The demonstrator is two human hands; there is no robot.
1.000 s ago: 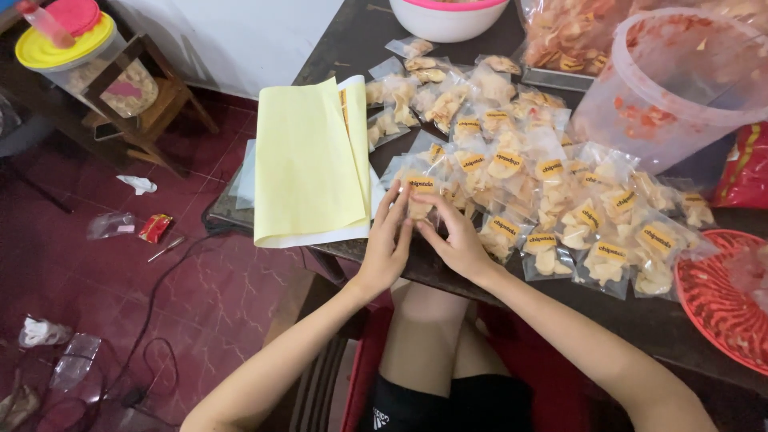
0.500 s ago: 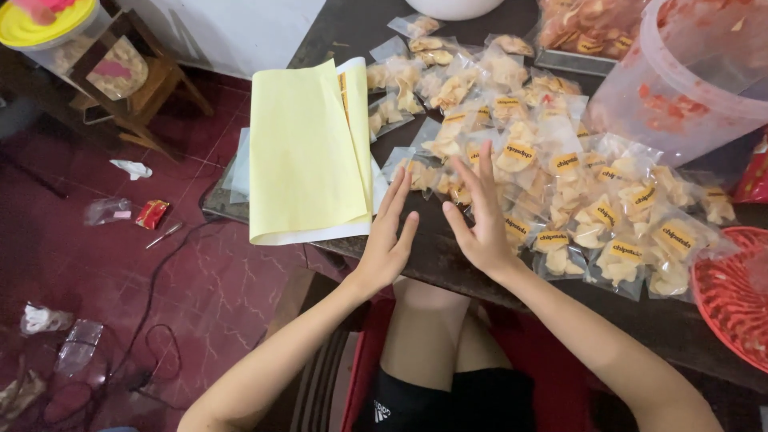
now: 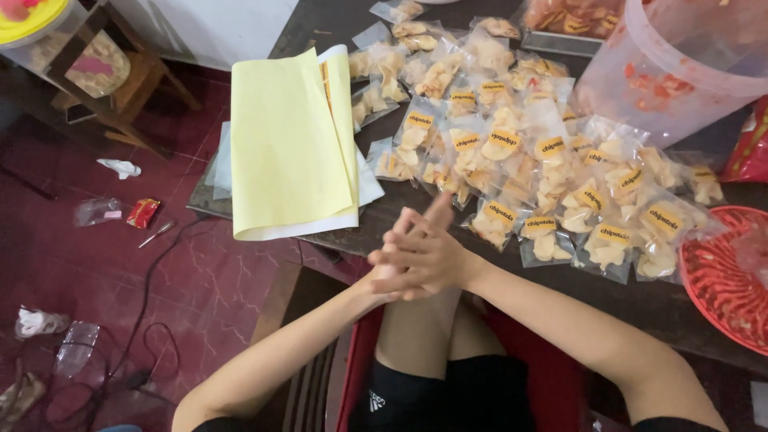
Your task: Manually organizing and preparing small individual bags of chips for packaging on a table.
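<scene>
My left hand (image 3: 422,218) and my right hand (image 3: 432,266) are pressed together palm to palm just in front of the dark table's (image 3: 656,306) near edge, above my lap. Neither holds anything. My right hand lies across my left, whose fingers point up towards the table. Just beyond them, several small clear packets of pale chips with yellow labels (image 3: 552,172) lie spread over the table. The nearest packet (image 3: 496,218) is a short way from my fingertips.
A stack of yellow and white paper sheets (image 3: 280,144) overhangs the table's left end. A large clear plastic bucket (image 3: 680,72) stands at the back right, a red basket (image 3: 728,280) at the right edge. On the red floor to the left are cables (image 3: 136,352), wrappers and a wooden stool (image 3: 120,88).
Both hands have left the packets and drawn back towards me. They were apart with fingers spread over the packets; now they are pressed together.
</scene>
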